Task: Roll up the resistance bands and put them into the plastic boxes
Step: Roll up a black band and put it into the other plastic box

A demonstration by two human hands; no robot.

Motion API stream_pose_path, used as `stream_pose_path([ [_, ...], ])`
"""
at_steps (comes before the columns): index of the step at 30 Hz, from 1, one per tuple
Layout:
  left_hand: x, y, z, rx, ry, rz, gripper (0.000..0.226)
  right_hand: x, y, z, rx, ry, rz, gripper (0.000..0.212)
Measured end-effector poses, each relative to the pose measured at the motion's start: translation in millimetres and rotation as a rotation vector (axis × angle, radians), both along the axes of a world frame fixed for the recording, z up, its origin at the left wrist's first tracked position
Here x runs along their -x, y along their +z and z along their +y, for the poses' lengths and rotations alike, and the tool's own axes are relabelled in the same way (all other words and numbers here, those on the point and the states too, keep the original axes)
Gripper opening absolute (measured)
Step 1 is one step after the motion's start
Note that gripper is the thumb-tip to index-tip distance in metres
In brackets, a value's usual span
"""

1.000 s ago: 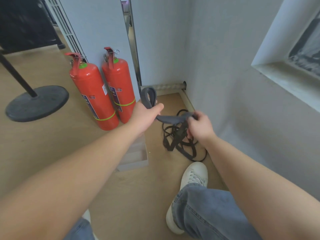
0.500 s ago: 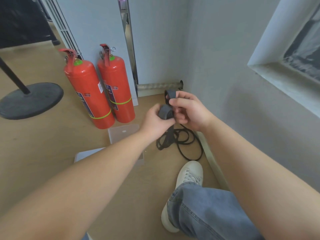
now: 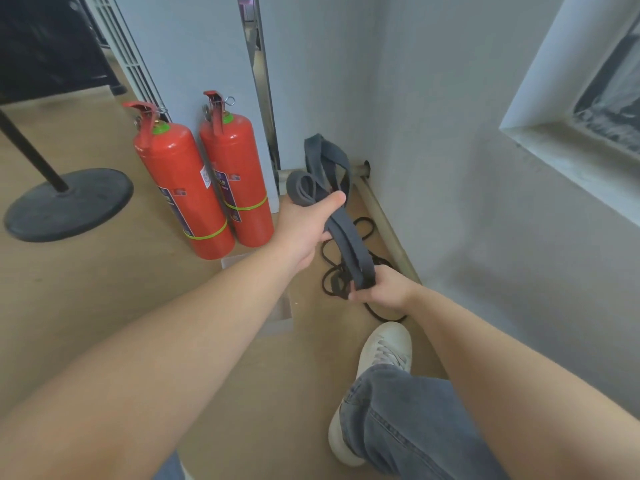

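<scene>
A wide grey resistance band point(image 3: 348, 240) is stretched between my two hands above the floor. My left hand point(image 3: 304, 230) grips its upper end, where the band folds into loops that stick up past my thumb. My right hand point(image 3: 379, 289) holds its lower end nearer to me. Several thin black bands point(image 3: 349, 271) lie tangled on the floor beneath, beside the wall. A clear plastic box point(image 3: 277, 306) sits on the floor under my left forearm, mostly hidden by it.
Two red fire extinguishers point(image 3: 207, 188) stand against the white panel at left. A black round stand base point(image 3: 67, 202) lies further left. A pipe point(image 3: 384, 223) runs along the right wall's foot. My white shoe point(image 3: 381, 355) and jeans leg are in front.
My hands were close together on the band half a second ago; now they have pulled apart, the left up and away, the right down toward me, stretching the folded band.
</scene>
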State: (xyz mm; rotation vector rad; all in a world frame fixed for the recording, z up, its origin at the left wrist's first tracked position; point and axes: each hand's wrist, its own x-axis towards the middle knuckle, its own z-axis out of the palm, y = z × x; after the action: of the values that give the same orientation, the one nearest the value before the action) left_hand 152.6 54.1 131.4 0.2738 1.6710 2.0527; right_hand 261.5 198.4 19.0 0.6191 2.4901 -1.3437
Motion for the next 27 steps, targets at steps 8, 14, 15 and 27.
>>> stream_pose_path([
  [8,15,-19,-18,0.254,-0.020,0.154,0.037,0,29,14,-0.069,-0.505,0.226,0.026],
  [14,15,-43,-24,0.380,-0.119,0.123,0.049,15,50,9,-0.144,-0.472,0.219,0.048],
  [15,14,-44,-25,0.390,-0.152,0.125,0.051,14,47,8,-0.141,-0.454,0.177,0.055],
  [27,-2,-33,-13,0.290,-0.298,0.132,0.040,20,67,-7,0.389,0.019,0.243,0.047],
])
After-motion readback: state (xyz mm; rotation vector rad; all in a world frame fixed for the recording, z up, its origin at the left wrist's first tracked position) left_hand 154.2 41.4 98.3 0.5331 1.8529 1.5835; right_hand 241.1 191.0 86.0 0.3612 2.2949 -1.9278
